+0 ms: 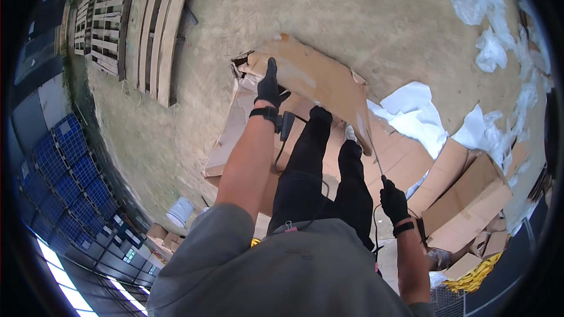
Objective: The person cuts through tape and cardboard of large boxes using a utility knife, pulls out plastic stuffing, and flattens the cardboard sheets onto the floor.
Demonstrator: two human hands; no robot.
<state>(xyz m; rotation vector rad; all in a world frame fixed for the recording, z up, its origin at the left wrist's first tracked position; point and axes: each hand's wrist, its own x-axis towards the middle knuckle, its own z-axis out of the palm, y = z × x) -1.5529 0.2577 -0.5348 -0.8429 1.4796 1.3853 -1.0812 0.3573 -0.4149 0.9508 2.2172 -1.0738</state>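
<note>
My left hand (269,83), in a black glove, lies extended over the raised brown cardboard sheet (324,77). Its thumb points away from the fingers, near the sheet's lower edge. In my gloved right hand (394,201) is a long, thin metal tool (376,156), possibly a knife. Its tip reaches the right end of the raised sheet; whether it is cutting in is not clear. Beneath lies a flattened cardboard box (396,149), with a torn corner at upper left. My legs (304,176) are over this cardboard.
Wooden pallets (161,35) lie on the concrete floor (317,4) at upper left. White sheeting (414,119) and clear plastic film (484,4) are on the right. An open cardboard box (469,202) and yellow material (478,273) lie at lower right. A white bucket (179,211) stands at lower left.
</note>
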